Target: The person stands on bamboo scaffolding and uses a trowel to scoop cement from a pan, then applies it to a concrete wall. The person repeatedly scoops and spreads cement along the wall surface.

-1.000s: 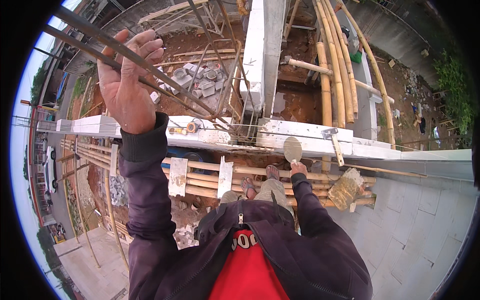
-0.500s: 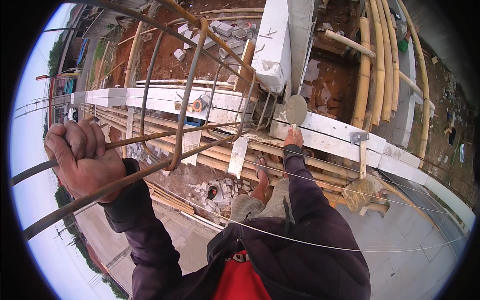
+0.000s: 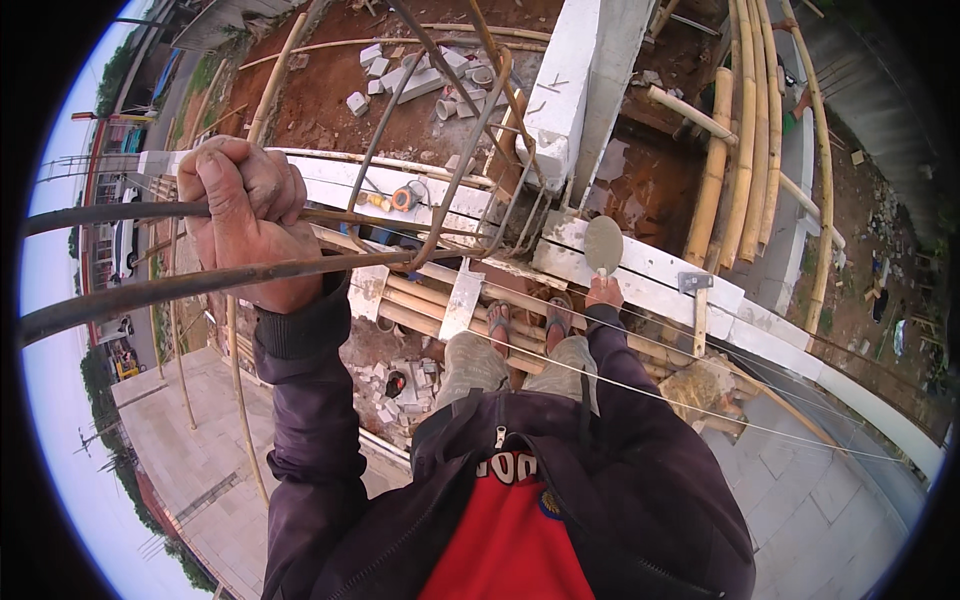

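My left hand is wrapped around a steel bar of a bent rebar cage at upper left. My right hand grips the handle of an oval metal trowel, which is over the white block ledge. A hammer with a wooden handle rests on that ledge to the right. An orange tape measure lies on the ledge to the left. Thin strings cross over my right forearm.
My sandalled feet stand on bamboo poles, with rubble below. A white block column rises at top centre. A wet pit lies beside more bamboo. Another person is partly visible at upper right.
My left hand has closed from a spread position around the rebar, dipped, then risen somewhat. The rebar cage appears lower in view. My right hand still holds the trowel, slightly higher in view.
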The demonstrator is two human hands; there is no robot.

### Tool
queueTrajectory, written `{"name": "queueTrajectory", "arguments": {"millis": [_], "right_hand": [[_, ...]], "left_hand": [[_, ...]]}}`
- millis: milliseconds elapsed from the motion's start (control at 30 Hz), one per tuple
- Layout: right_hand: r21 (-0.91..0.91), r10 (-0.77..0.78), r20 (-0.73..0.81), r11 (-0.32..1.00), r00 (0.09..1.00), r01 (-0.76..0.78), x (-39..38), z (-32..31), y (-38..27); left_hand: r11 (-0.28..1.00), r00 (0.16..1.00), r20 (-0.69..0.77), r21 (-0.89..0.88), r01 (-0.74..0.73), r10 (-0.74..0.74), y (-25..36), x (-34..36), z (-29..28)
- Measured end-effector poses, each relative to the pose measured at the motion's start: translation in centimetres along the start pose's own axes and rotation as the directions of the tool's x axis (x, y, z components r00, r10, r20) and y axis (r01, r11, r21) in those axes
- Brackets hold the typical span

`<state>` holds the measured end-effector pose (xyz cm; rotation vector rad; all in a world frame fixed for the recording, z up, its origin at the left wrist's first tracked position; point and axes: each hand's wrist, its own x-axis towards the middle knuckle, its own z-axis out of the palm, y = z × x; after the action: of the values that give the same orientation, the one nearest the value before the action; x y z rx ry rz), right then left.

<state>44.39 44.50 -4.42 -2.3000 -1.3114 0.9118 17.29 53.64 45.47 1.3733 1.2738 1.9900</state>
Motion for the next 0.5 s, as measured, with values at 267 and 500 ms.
{"name": "queueTrajectory", "arguments": {"millis": [267, 500], "right_hand": [[-0.228, -0.298, 0.325, 0.896, 0.898, 0.38, -0.2, 2.2, -0.2], [-0.036, 0.2, -0.105, 0.978, 0.974, -0.204, -8.6, -2.9, -2.7]], "left_hand": [[0.852, 0.727, 0.685, -0.347, 0.391, -0.055, -1.0, 1.6, -2.7], [0.794, 0.235, 0.972, -0.165, 0.585, 0.028, -2.6, 3.6, -2.6]]}}
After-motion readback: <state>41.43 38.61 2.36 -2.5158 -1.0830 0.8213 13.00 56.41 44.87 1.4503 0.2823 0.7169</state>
